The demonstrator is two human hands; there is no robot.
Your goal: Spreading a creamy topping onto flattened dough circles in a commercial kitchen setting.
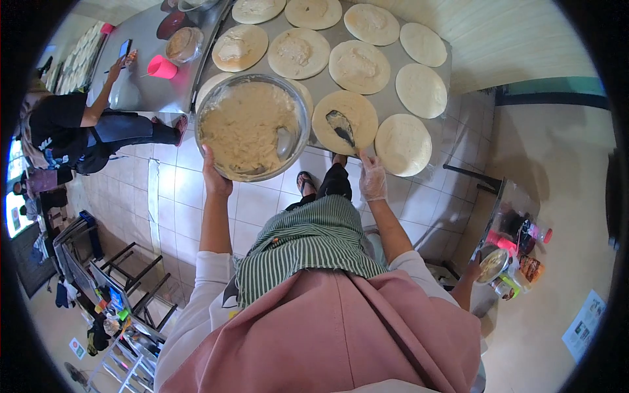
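My left hand (216,174) grips the near left rim of a large metal bowl (303,123) filled with a pale, lumpy creamy mixture (241,130). In a clear plastic glove, my right hand (372,178) holds a dark spoon (342,128) by its handle, its bowl end resting over a round flatbread (324,110) near the table's front edge. Flatbreads with a mound of mixture, such as one flatbread (299,53), lie farther back. Plain ones, among them a flatbread (403,145), lie along the right side. Another round is partly hidden under the metal bowl.
The metal table (361,10) meets a pale wall on its right. At left, a second metal table (179,100) bears a pink cup (162,67) and a tub (184,44); a person (61,115) stands beside it. Another person's hand (472,269) holds a bowl at lower right.
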